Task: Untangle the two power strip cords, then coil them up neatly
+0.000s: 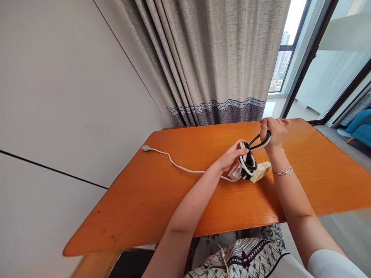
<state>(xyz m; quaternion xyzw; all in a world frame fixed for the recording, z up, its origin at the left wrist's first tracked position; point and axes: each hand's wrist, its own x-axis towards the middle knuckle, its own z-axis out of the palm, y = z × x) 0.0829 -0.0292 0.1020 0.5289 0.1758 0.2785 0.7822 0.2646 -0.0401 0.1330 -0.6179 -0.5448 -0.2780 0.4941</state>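
My left hand [232,157] is closed round a bundle of black and white cables [248,162] wound over a pale yellow power strip [261,172], which rests on the orange wooden table [174,200]. My right hand [274,133] is raised just behind it, gripping a black and a white cable strand pulled up from the bundle. A white cord [176,166] trails left across the table and ends in a white plug [145,148].
A white wall runs along the left side. A grey curtain [211,61] hangs behind the table's far edge. Glass doors and a blue chair [361,127] are to the right. My patterned clothing shows below the table's near edge.
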